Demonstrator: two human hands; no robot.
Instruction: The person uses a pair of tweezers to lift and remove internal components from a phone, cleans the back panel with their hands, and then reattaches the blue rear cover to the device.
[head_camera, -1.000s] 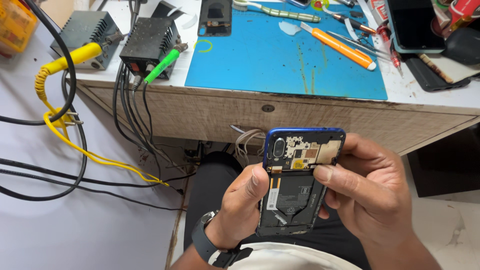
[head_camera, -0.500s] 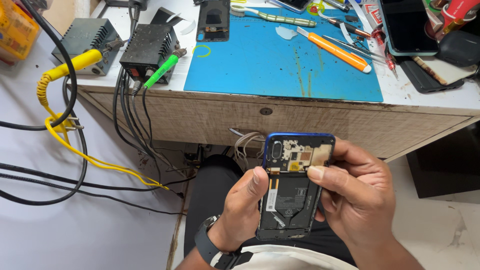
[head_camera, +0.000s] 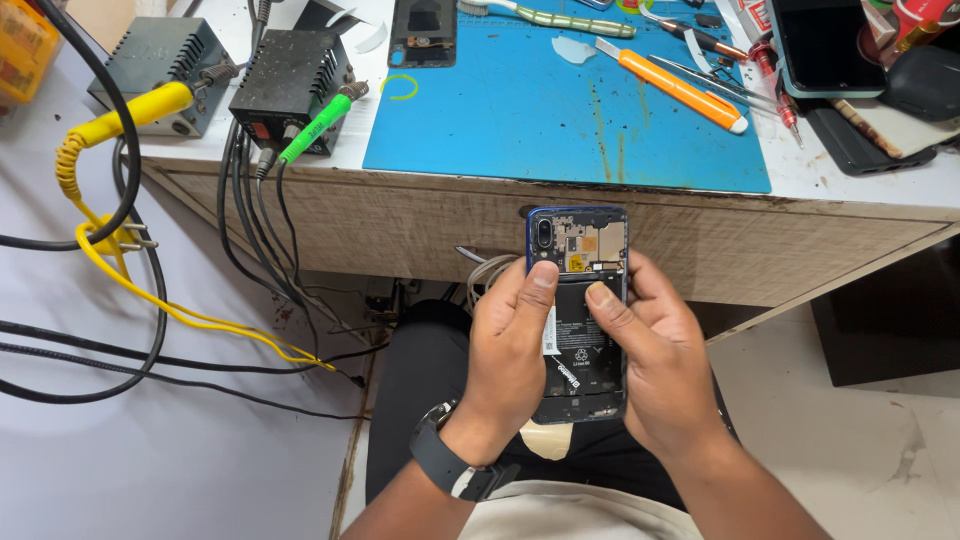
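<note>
Far left we list a yellow cable (head_camera: 95, 240) hanging off the desk (head_camera: 420, 225), then two black boxes (head_camera: 290, 85) with a green plug (head_camera: 318, 125) and dark leads trailing to the floor. Next, our left hand (head_camera: 510, 350), watch (head_camera: 445, 465) on the wrist, its grip clamped on the left edge of the phone (head_camera: 580, 310), thumb laid on the upper battery. The phone is held over the lap, in front of the desk edge, back cover off, board and battery bare. Our right hand (head_camera: 665, 365) is clamped on the right edge, thumb pressing mid-battery. Above lies a blue mat (head_camera: 560, 110) with an orange knife (head_camera: 675, 85); a dark tablet (head_camera: 825, 45) is at far right. Risks, as we judge them: hard thumb pressure could dent the battery; a loosened hold would drop the phone to the floor.
</note>
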